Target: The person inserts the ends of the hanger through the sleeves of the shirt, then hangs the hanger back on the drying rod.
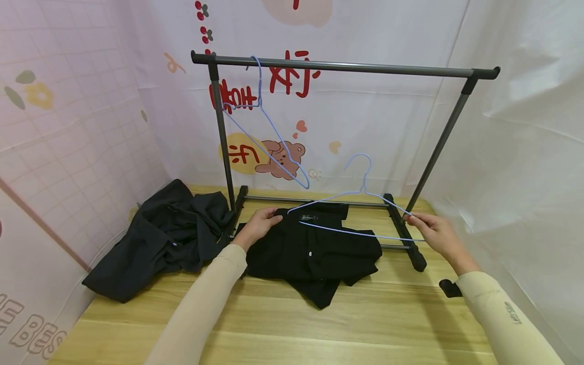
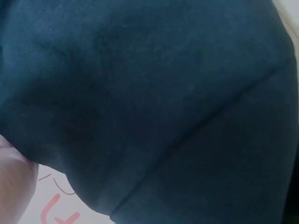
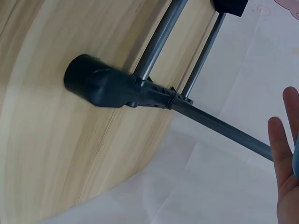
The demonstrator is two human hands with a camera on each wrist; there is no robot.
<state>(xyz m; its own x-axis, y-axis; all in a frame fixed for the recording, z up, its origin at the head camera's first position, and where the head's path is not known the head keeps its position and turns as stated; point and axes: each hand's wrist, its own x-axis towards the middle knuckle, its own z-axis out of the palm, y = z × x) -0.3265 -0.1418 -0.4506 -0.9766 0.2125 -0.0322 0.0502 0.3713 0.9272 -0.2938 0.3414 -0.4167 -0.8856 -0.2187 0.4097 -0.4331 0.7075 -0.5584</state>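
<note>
A black short-sleeved shirt (image 1: 328, 258) with a light button hangs in front of the clothes rack, its lower part by the table. My left hand (image 1: 259, 227) pinches it at the upper left, near the collar. In the left wrist view, dark cloth (image 2: 154, 93) fills most of the picture. My right hand (image 1: 433, 234) grips the right end of a thin blue hanger (image 1: 363, 190), hook upward. The hanger's left end is hidden in the shirt near my left fingers. At the right wrist view's edge, part of my right hand (image 3: 287, 186) shows, two fingers extended.
The dark rack's top bar (image 1: 347, 66) carries another blue hanger (image 1: 285, 147) at left. A dark garment (image 1: 155, 243) lies heaped on the wooden table (image 1: 292, 334) at left. The rack's right foot (image 1: 417, 258) stands below my right hand. A small black object (image 1: 449, 288) lies near my right sleeve.
</note>
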